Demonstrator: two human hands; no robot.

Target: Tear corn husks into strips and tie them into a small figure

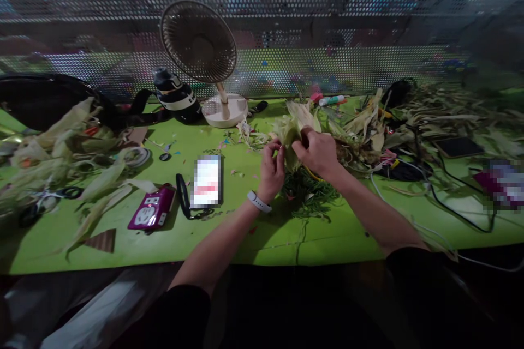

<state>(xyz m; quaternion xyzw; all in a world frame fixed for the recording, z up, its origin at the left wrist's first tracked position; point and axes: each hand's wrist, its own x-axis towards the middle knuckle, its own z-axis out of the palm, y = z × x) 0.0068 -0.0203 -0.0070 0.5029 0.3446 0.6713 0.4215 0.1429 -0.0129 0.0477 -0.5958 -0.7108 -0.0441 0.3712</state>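
Note:
Pale green corn husks [290, 130] stand in a bunch in front of me at the middle of the green table. My right hand [318, 151] pinches the husks between thumb and bent fingers, from the right. On their left edge, my left hand [272, 170] is closed, its fingers curled in against the husk; its exact grip is partly hidden. A white band circles the left wrist. Directly below the hands lies a clump of thin dark green leaves [313, 199], with a bit of yellow rim showing beside the right wrist.
A fan [224, 110] and a black bottle [180, 101] stand at the back before a perforated metal screen [286, 60]. Husks [100, 180], scissors [57, 193], a purple power strip [153, 208] and a phone [206, 181] lie left. Dried husks [372, 120] and cables [462, 217] spread right.

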